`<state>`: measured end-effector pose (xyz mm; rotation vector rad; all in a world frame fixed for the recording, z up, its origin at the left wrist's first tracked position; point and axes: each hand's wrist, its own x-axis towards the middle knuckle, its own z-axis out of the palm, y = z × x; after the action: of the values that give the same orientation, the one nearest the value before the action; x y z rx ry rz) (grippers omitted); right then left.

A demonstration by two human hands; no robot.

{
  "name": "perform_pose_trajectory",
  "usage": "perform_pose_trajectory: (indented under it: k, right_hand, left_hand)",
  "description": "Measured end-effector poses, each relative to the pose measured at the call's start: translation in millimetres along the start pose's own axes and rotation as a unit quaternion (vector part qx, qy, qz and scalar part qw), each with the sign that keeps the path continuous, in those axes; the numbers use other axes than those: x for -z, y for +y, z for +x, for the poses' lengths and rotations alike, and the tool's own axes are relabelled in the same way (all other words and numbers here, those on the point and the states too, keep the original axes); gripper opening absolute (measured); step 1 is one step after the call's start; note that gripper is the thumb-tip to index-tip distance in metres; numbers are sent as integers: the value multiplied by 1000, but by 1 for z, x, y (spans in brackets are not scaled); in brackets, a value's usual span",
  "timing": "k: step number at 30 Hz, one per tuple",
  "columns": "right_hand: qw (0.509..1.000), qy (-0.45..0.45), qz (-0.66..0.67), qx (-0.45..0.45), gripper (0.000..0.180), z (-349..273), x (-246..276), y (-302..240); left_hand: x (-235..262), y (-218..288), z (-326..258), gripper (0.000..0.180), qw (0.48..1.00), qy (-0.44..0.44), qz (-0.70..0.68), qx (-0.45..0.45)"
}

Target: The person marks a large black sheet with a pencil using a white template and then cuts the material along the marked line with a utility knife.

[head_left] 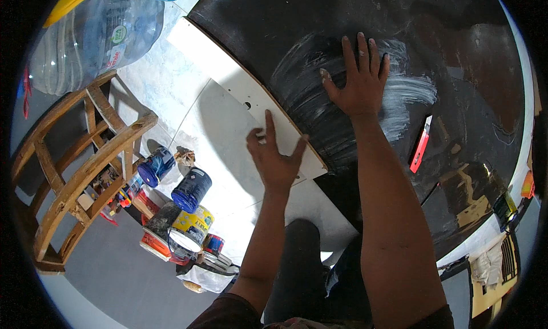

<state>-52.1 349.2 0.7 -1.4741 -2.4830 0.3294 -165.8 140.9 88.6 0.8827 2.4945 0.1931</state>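
My right hand (362, 86) lies with spread fingers on a black sheet (245, 20), over a patch of white smears (419, 92). Pale residue marks some of its fingertips. My left hand (274, 157) is at the long white board (228, 86), fingers apart and holding nothing; whether it rests on the board or hovers just above, I cannot tell. Small holes show in the board, which lies along the sheet's left edge. Right of my right forearm, a red utility knife (421, 143) lies on the sheet.
Left of me, paint cans (192, 190) and a yellow-labelled tub (191, 227) stand on the tiled floor. A wooden frame with rungs (91, 175) and a big clear water bottle (100, 43) are farther left. Brown scraps (474, 209) lie near the sheet's right edge.
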Motion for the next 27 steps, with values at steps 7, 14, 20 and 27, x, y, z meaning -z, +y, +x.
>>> perform_pose_trajectory:
  k: [7,14,20,27]
  right_hand:
    - [1000,-9,0,1,86,1,1,-9]
    - [1000,-13,-17,-6,85,4,9,-9]
    - [1000,-26,-10,-10,85,3,12,-11]
    - [999,-29,-21,-12,84,4,10,-12]
  left_hand:
    - [51,-56,128,158,959,120,45,-254]
    - [44,-55,164,191,969,-9,131,-211]
    - [18,-50,144,185,965,25,79,-247]
    - [21,-54,151,189,975,0,44,-218]
